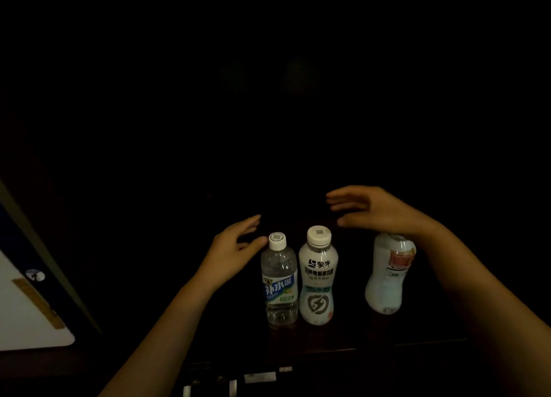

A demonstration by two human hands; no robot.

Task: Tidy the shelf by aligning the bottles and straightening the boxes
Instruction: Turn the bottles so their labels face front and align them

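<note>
- Three bottles stood upright on the dark shelf [417, 343]: a clear plastic bottle with a blue label [279, 283] touching a white bottle with black lettering [317, 277], and a white waisted bottle with a red label [387, 274] well apart from them.
- That gap suggested the aligning was unfinished; no boxes could be made out in the dark.
- The left hand [235, 247] hovered empty, fingers spread, just beside the clear bottle's cap.
- The right hand [375, 208] reached empty and spread above and behind the white bottles, its wrist crossing the waisted bottle's top.
</note>
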